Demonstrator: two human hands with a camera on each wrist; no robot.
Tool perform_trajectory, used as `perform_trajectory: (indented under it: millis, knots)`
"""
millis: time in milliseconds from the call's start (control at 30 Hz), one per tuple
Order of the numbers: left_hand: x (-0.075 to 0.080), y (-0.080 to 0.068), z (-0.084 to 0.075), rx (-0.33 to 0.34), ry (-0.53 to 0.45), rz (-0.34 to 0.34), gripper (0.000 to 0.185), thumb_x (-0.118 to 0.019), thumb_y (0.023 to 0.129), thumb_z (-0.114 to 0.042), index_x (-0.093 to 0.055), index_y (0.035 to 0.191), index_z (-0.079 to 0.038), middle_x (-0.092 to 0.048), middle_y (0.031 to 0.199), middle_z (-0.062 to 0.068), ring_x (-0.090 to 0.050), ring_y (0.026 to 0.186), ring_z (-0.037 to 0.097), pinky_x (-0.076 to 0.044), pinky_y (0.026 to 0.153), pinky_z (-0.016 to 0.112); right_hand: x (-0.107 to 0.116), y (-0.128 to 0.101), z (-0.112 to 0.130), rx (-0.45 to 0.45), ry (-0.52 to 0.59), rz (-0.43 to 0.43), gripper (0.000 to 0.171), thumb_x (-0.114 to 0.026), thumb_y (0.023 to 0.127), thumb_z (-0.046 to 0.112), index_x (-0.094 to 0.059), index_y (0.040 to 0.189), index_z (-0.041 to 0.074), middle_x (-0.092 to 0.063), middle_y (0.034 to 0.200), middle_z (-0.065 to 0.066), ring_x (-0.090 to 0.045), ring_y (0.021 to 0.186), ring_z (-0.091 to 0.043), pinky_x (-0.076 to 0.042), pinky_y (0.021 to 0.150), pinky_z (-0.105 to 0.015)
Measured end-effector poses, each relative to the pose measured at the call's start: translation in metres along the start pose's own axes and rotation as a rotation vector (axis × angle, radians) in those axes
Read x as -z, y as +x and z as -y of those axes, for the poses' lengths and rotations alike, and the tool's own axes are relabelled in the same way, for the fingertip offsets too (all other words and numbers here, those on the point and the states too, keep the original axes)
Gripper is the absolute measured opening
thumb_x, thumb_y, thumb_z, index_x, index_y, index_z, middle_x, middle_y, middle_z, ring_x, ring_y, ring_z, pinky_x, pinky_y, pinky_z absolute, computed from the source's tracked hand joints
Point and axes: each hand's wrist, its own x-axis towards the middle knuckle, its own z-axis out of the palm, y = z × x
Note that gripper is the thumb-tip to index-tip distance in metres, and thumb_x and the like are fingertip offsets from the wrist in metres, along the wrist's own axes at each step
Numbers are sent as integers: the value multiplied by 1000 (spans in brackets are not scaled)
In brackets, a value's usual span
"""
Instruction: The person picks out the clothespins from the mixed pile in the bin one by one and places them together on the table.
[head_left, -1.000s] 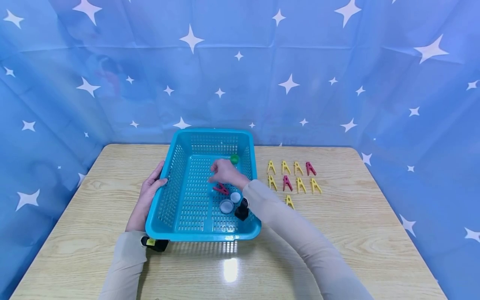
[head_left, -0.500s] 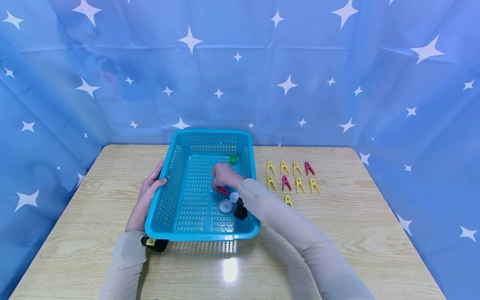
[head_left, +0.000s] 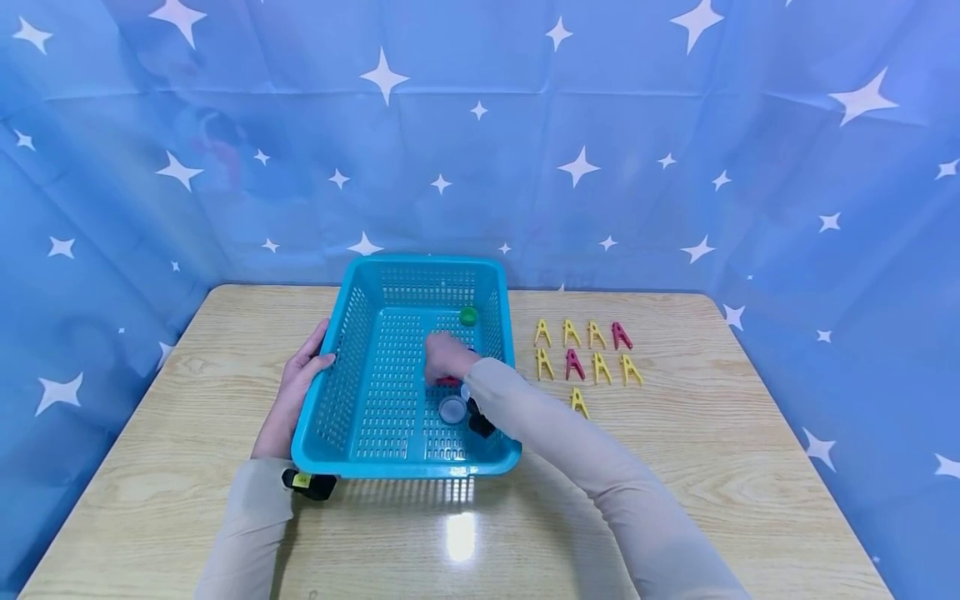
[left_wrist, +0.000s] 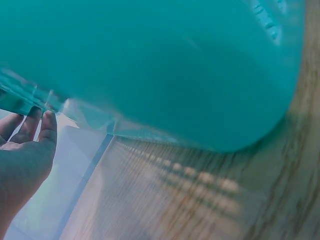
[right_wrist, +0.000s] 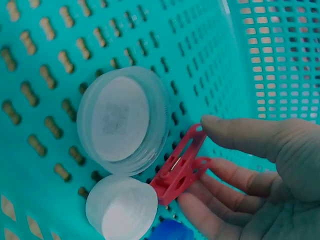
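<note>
My left hand (head_left: 302,379) grips the left side of a blue plastic basket (head_left: 405,470), thumb on the rim and fingers outside. In the left wrist view its fingertips (left_wrist: 48,120) touch the basket's outer side. Down inside the basket, my right hand (head_left: 447,358) pinches a red clothespin (right_wrist: 175,167) between thumb and fingers by its handle ends. Beside the clothespin lie a clear round lid (right_wrist: 120,120) with a white disc and a small whitish cap (right_wrist: 121,207). A blue piece (right_wrist: 171,231) shows at the lower edge of the right wrist view.
A green cap (head_left: 468,316) lies at the basket's far right. On the wooden table (head_left: 712,433), right of the basket, several yellow clothespins (head_left: 602,368) and two red clothespins (head_left: 574,364) lie in rows. A blue starry curtain (head_left: 480,167) surrounds the table.
My right hand has lowered from over the basket floor onto the red clothespin and now pinches it. The left hand and basket have stayed in place.
</note>
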Motion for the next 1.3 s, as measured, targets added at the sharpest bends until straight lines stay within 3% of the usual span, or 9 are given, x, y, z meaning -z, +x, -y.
perform_trajectory:
  millis: [100, 200, 367, 500, 733, 900, 1033, 1167, 1300]
  knots:
    - [0, 0, 0, -2, -10, 8, 61, -44, 100, -17, -14, 152, -24, -8, 158, -2, -16, 141, 29, -25, 109, 51, -1, -3, 2, 22, -37, -8, 24, -73, 77, 3, -56, 93, 4, -48, 82, -6, -45, 69, -20, -35, 52, -26]
    - [1, 0, 0, 0, -15, 13, 61, -45, 100, -18, -13, 152, -24, -7, 158, -3, -16, 141, 28, -30, 108, 45, -3, -4, 4, 27, -46, -11, 29, -71, 78, 2, -55, 102, 3, -52, 90, -8, -48, 73, -21, -38, 53, -25]
    - [1, -2, 1, 1, -8, 7, 61, -45, 100, -19, -14, 152, -24, -9, 158, -2, -16, 141, 28, -36, 104, 36, -10, 1, 6, 38, 1, -39, 11, -67, 81, 4, -56, 83, 5, -57, 72, -6, -53, 57, -16, -41, 47, -22]
    - [-2, -2, 3, -7, -29, -4, 59, -44, 100, -16, -16, 151, -22, -11, 157, -2, -16, 142, 26, -29, 108, 42, -17, 3, 6, 80, 51, -78, 20, -67, 85, 12, -60, 68, 5, -59, 56, -5, -55, 48, -14, -43, 47, -21]
    - [-5, -3, 4, -14, -28, -9, 59, -43, 100, -15, -16, 152, -20, -13, 157, 0, -17, 141, 29, -25, 108, 51, -18, 4, 5, 31, 150, -97, 20, -71, 84, 18, -57, 76, 6, -56, 57, -5, -54, 47, -15, -45, 45, -23]
    - [-5, -3, 2, -28, -44, -4, 58, -42, 100, -12, -17, 151, -19, -11, 157, -1, -15, 142, 27, -24, 109, 49, -9, 7, 5, 21, 131, -105, 24, -66, 87, 17, -53, 70, 8, -52, 56, -3, -54, 47, -13, -45, 45, -20]
    - [-5, -3, 1, -28, -47, -6, 57, -41, 100, -11, -17, 151, -18, -10, 157, -1, -14, 142, 27, -23, 110, 48, 0, 7, 6, 61, 31, -96, 4, -61, 87, 4, -63, 84, 5, -60, 80, -3, -49, 65, -12, -39, 54, -21]
    - [-5, -3, 1, -18, -49, -14, 58, -41, 100, -11, -16, 151, -18, -10, 157, -1, -15, 142, 26, -23, 110, 47, 3, 6, 7, 173, -79, 19, 36, -57, 86, -4, -64, 118, 12, -56, 125, -5, -48, 95, -17, -38, 62, -21]
    - [-4, -2, 0, -13, -55, -16, 58, -42, 100, -12, -16, 151, -18, -10, 157, -2, -15, 142, 26, -23, 110, 47, 2, 7, 8, 251, -138, 104, 45, -53, 85, -10, -63, 121, 16, -54, 130, -5, -45, 99, -20, -32, 56, -21]
